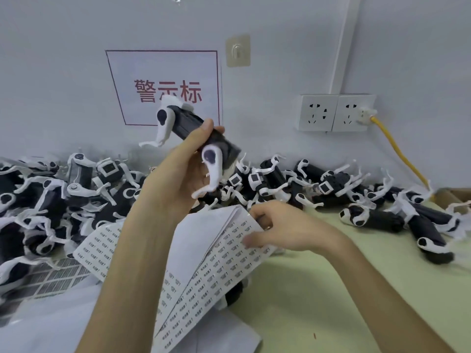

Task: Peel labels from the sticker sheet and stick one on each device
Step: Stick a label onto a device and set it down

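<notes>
My left hand (175, 171) grips a black device with white curved arms (193, 131) and holds it up in front of the wall. My right hand (275, 228) is at the upper edge of a folded sticker sheet (216, 271) covered in rows of small printed labels, fingers curled and pinching at that edge. The sheet leans up from the table under both forearms. Another label sheet (99, 245) lies to the left, partly under my left arm. Whether a label is lifted off cannot be made out.
Several black-and-white devices are heaped along the wall on the left (51, 200) and on the right (382, 212). The pale green table (331, 301) lies at the lower right. Wall sockets (334, 113) carry a yellow cable (397, 149). A cardboard box corner (456, 197) sits at far right.
</notes>
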Demonstrator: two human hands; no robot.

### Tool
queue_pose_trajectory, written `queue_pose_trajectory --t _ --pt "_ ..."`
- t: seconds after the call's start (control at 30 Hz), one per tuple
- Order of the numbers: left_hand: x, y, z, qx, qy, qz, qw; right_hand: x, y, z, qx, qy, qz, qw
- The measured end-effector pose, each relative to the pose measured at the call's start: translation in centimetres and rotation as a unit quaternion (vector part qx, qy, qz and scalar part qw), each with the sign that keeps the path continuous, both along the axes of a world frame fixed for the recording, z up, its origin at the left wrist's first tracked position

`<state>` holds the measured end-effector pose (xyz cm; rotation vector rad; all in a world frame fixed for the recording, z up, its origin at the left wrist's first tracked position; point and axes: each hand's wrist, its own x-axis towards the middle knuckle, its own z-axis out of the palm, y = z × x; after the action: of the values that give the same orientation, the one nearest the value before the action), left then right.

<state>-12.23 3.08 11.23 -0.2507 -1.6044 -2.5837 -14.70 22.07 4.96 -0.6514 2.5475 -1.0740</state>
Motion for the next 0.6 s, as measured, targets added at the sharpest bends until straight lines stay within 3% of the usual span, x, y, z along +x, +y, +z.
queue_pose_trajectory --t 0.1,0.23,0.43,0.6 --pt "0.1 0.3 -0.3 -0.107 0.027 0.056 0.992 -0.3 0.7 1.1 -0.104 0.067 -0.038 0.992" --pt "0.2 0.4 -0.5 -0.336 0.054 0.075 0.937 0.3 2.8 3.5 -0.191 0.128 -0.03 0.973" --pt "0.7 1.2 -0.6 -0.381 0.14 0.002 0.914 1.5 4.8 5.5 -0.26 0.132 0.037 0.956" --pt "0.8 1.4 -0.8 -0.384 0.154 -0.021 0.91 2.2 5.3 6.0 -0.233 0.149 0.085 0.957"
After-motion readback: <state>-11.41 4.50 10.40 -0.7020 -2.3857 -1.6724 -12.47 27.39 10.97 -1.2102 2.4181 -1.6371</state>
